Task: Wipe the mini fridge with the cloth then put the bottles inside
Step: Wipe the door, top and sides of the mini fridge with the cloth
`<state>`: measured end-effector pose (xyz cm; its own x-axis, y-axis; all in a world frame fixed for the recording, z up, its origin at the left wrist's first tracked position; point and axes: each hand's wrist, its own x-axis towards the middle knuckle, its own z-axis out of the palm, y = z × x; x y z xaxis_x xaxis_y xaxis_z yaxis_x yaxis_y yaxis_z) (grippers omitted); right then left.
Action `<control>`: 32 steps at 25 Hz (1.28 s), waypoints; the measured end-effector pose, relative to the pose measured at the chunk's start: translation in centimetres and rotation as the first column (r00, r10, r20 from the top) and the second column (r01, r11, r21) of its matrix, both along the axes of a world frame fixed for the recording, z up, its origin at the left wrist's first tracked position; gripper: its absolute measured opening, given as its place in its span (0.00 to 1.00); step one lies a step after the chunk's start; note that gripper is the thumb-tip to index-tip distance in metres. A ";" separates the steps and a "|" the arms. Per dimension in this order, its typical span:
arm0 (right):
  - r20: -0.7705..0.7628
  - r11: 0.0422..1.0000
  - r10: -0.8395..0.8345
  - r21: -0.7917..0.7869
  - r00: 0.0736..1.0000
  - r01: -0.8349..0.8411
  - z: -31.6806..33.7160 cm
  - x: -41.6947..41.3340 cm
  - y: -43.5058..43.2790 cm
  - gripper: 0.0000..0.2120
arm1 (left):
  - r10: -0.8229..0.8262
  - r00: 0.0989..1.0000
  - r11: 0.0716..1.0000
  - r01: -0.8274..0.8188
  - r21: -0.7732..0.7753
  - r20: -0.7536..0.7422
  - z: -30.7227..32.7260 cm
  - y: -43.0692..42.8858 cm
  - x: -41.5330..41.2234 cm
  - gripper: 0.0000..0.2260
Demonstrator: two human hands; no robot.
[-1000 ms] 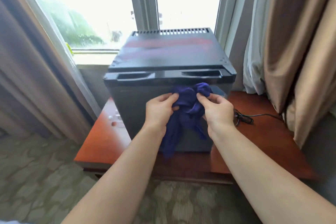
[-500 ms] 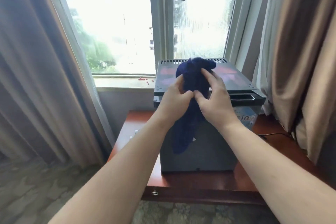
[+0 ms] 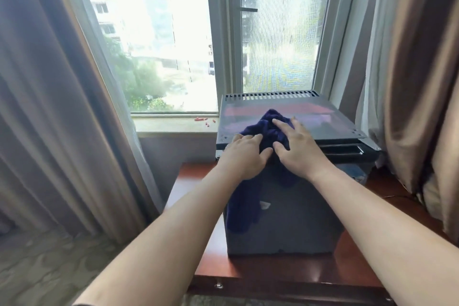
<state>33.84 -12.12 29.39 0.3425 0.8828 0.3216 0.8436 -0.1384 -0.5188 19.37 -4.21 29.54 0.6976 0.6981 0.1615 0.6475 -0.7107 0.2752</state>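
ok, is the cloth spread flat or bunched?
Bunched: the blue cloth lies crumpled on the mini fridge top, one end hanging down its front.

A big window (image 3: pixel 159 45) sits behind the grip, and bright daylight pours in. The left curtain (image 3: pixel 49 107) and the right curtain (image 3: pixel 417 82) hang brown on each side of the grip. Below it stands a red-brown table (image 3: pixel 188 181), with patterned carpet (image 3: pixel 49 268) lower left.

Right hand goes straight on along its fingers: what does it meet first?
The bunched blue cloth: the right hand lies on it, fingers flat. Beyond, the mini fridge top looks free up to its rear vent slots; depth there is hard to judge.
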 end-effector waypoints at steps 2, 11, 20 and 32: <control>0.013 1.000 0.005 -0.019 1.000 -0.005 0.0 1.8 1.6 0.25 | -0.096 0.995 0.993 0.095 -0.069 -0.003 0.4 0.8 2.3 0.16; 0.039 0.978 -0.152 -0.136 0.988 0.156 -0.8 19.2 5.8 0.21 | -0.205 0.957 0.966 0.164 -0.201 -0.204 2.0 3.9 20.7 0.21; 0.071 0.948 -0.132 -0.283 0.989 0.147 -1.1 26.7 12.5 0.30 | -0.135 0.958 0.971 0.077 -0.225 -0.255 1.9 10.4 30.0 0.26; 0.219 0.929 -0.102 -0.327 0.970 0.172 -0.3 18.6 22.6 0.31 | -0.005 0.947 0.993 -0.034 -0.115 -0.322 1.4 20.8 21.2 0.26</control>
